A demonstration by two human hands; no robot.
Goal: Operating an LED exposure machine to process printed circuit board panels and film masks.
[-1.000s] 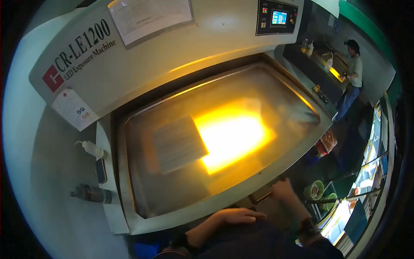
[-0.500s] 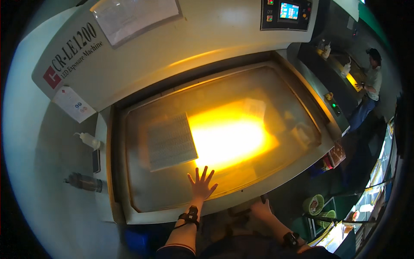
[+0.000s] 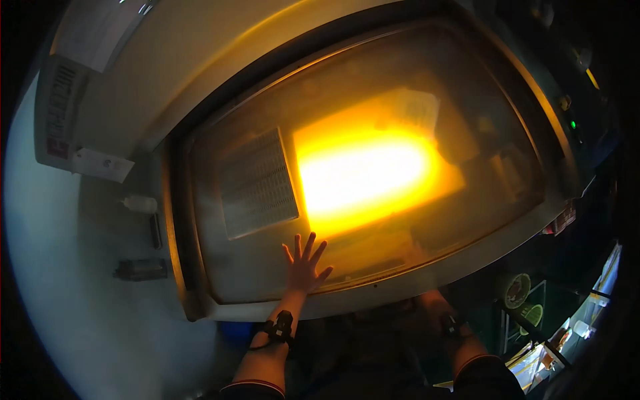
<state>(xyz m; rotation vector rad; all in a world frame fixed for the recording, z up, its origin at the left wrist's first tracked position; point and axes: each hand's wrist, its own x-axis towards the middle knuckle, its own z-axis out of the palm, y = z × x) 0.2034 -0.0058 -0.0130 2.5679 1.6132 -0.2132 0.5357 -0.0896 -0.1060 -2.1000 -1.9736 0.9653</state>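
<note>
Left hand (image 3: 305,272): fingers spread apart, palm down at front of machine bed (image 3: 247,267). Right hand (image 3: 419,258): blurred at front rim (image 3: 493,250); finger state cannot be told. Patterned sheet (image 3: 260,183) lies left of glow (image 3: 363,175). White bottle (image 3: 141,204), left, and green basket (image 3: 531,317), lower right: contents indistinct.

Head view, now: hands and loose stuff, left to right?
White squeeze bottle → grey patterned sheet → left hand, open → right hand, blurred → green baskets.
</note>
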